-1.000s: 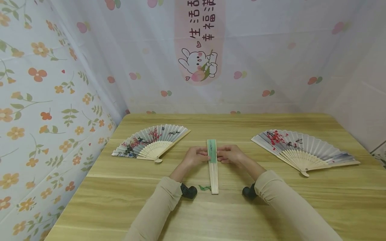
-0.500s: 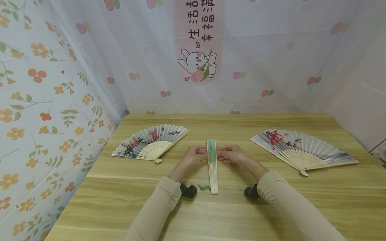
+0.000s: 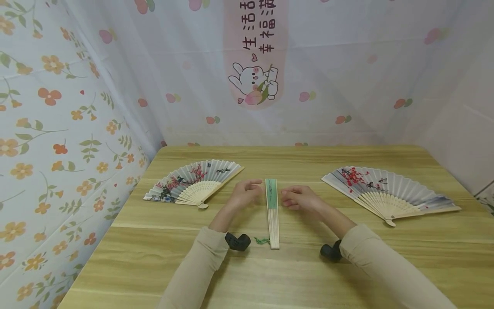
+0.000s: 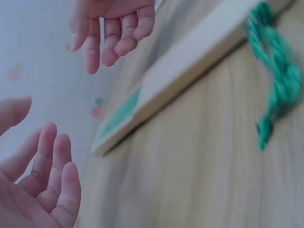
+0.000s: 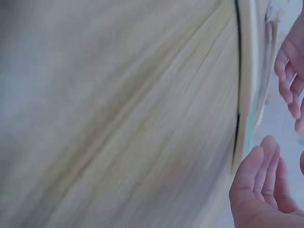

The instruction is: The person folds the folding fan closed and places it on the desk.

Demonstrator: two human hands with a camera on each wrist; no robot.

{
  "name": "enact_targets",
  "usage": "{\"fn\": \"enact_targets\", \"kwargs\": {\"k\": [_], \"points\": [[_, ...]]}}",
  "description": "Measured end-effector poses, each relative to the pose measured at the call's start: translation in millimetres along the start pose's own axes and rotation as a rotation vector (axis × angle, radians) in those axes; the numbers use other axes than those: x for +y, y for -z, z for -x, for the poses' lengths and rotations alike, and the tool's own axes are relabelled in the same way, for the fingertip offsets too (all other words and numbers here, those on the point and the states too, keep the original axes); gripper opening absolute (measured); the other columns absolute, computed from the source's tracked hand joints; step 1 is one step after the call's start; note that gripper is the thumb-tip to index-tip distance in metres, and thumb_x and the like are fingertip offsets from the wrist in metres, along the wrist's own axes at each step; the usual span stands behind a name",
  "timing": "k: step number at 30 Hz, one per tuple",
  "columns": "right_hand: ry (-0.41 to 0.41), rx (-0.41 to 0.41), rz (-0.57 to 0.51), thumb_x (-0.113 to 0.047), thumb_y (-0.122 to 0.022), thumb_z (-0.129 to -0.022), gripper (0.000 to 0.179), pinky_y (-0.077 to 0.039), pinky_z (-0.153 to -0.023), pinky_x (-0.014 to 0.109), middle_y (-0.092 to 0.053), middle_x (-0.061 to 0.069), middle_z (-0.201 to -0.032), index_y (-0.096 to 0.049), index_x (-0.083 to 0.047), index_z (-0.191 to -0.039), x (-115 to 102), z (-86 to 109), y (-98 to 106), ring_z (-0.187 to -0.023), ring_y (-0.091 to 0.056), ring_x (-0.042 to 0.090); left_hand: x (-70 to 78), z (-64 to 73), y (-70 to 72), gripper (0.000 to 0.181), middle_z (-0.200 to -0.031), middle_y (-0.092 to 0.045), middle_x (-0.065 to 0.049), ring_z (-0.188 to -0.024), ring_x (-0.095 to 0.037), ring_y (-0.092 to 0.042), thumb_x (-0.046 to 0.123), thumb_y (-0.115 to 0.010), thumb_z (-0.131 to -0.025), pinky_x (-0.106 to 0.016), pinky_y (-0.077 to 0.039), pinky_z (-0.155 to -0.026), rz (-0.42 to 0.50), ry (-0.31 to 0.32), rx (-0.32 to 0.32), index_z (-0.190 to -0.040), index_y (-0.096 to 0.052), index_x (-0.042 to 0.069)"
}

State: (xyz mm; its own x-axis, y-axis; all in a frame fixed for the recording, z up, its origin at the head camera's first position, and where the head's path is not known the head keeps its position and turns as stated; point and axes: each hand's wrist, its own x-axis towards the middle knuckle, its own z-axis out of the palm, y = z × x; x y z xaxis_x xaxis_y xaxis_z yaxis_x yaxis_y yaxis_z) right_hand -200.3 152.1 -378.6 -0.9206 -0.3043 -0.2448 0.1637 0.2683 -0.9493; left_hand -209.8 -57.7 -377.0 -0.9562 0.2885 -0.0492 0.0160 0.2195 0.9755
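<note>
A folded hand fan (image 3: 272, 210) with a green upper part and pale ribs lies on the table, lengthwise in front of the person. Its green tassel (image 4: 278, 71) hangs off the near end in the left wrist view. The left hand (image 3: 247, 193) is just left of the fan's green part, fingers relaxed and apart from it. On the opposite side the right hand (image 3: 299, 198) is close to the fan's edge, fingers loosely bent and holding nothing. Both palms face the fan, as the right wrist view shows with the right hand (image 5: 266, 190) near the green end.
An open fan (image 3: 193, 182) with pink blossoms lies spread at the left of the table (image 3: 247, 279). A second open fan (image 3: 386, 193) with red blossoms is spread at the right. Behind the table hangs a printed curtain (image 3: 328, 64).
Both hands were touching the folded fan's sides; they have let go and drawn apart, left hand leftward, right hand slightly rightward. The folded fan stays in place.
</note>
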Motion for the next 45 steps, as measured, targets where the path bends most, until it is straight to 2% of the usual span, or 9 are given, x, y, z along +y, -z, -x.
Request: {"fn": "enact_targets", "kwargs": {"k": [2,7,12,15,23,31,37,41,45], "points": [[0.023,-0.003,0.008,-0.017,-0.047,-0.092,0.04,-0.048,-0.08,0.035,-0.057,0.024,-0.105,-0.044,0.013,-0.118,-2,5.7,0,-0.088,-0.059,0.022,11.6,6.9,-0.6,0.037,-0.104,-0.056,-0.023,-0.092,-0.033,-0.055,0.011,-0.051,-0.086,-0.044,-0.045,-0.081,0.028,-0.011,0.007,-0.12,-0.049,-0.004],[0.084,-0.01,0.019,-0.024,-0.048,-0.092,0.046,-0.046,-0.084,0.038,-0.053,0.028,-0.111,-0.042,0.012,-0.121,-8,23.8,5,-0.099,-0.054,0.033,21.9,10.6,-7.1,0.036,-0.108,-0.056,-0.022,-0.097,-0.034,-0.054,0.018,-0.052,-0.089,-0.048,-0.042,-0.085,0.065,-0.034,0.012,-0.12,-0.051,0.0],[0.132,-0.006,0.053,-0.029,-0.048,-0.092,0.049,-0.046,-0.084,0.038,-0.051,0.027,-0.112,-0.042,0.009,-0.122,-12,43.7,19,-0.103,-0.051,0.036,26.7,12.6,-15.7,0.035,-0.103,-0.058,-0.017,-0.09,-0.027,-0.056,0.022,-0.054,-0.089,-0.047,-0.044,-0.081,0.078,-0.094,0.005,-0.118,-0.054,0.004],[0.146,0.015,0.062,-0.031,-0.048,-0.092,0.048,-0.047,-0.083,0.035,-0.051,0.025,-0.112,-0.043,0.007,-0.121,-13,56.4,29,-0.102,-0.052,0.036,32.0,15.7,-21.2,0.032,-0.099,-0.059,-0.013,-0.085,-0.02,-0.057,0.023,-0.055,-0.088,-0.04,-0.047,-0.077,0.09,-0.118,-0.005,-0.116,-0.056,0.006],[0.198,0.074,0.094,-0.032,-0.045,-0.093,0.044,-0.047,-0.079,0.024,-0.056,0.008,-0.105,-0.045,0.001,-0.122,-15,87.8,58,-0.094,-0.057,0.019,41.6,22.0,-43.7,0.031,-0.098,-0.057,-0.013,-0.084,-0.018,-0.055,0.018,-0.053,-0.089,-0.039,-0.047,-0.076,0.161,-0.145,-0.057,-0.116,-0.054,0.003],[0.273,0.128,0.172,-0.021,-0.042,-0.095,0.025,-0.048,-0.075,0.02,-0.06,-0.007,-0.098,-0.051,-0.011,-0.115,-5,114.8,96,-0.088,-0.059,0.008,43.7,28.7,-84.5,0.027,-0.098,-0.057,-0.001,-0.086,-0.013,-0.057,0.017,-0.054,-0.088,-0.026,-0.05,-0.071,0.232,-0.129,-0.09,-0.111,-0.057,0.004],[0.256,0.158,0.232,-0.019,-0.038,-0.096,0.023,-0.048,-0.072,0.017,-0.059,-0.013,-0.1,-0.05,-0.019,-0.117,7,127.5,131,-0.089,-0.057,0.004,38.4,27.0,-114.8,0.024,-0.094,-0.057,0.003,-0.082,-0.008,-0.056,0.017,-0.056,-0.087,-0.022,-0.05,-0.068,0.227,-0.095,-0.103,-0.107,-0.059,0.004],[0.191,0.198,0.243,-0.022,-0.037,-0.096,0.022,-0.047,-0.07,0.015,-0.058,-0.019,-0.099,-0.048,-0.024,-0.115,19,134.7,157,-0.087,-0.056,0.0,39.3,23.1,-129.9,0.025,-0.092,-0.057,0.003,-0.08,-0.007,-0.056,0.014,-0.057,-0.086,-0.022,-0.05,-0.066,0.248,-0.072,-0.099,-0.107,-0.059,0.002],[0.132,0.254,0.287,-0.027,-0.037,-0.096,0.018,-0.047,-0.067,0.015,-0.055,-0.025,-0.096,-0.043,-0.027,-0.114,32,139.7,180,-0.084,-0.055,-0.005,42.6,17.6,-141.5,0.023,-0.089,-0.057,0.004,-0.078,-0.007,-0.056,0.013,-0.059,-0.084,-0.023,-0.051,-0.065,0.271,-0.032,-0.059,-0.104,-0.061,0.003]]}}
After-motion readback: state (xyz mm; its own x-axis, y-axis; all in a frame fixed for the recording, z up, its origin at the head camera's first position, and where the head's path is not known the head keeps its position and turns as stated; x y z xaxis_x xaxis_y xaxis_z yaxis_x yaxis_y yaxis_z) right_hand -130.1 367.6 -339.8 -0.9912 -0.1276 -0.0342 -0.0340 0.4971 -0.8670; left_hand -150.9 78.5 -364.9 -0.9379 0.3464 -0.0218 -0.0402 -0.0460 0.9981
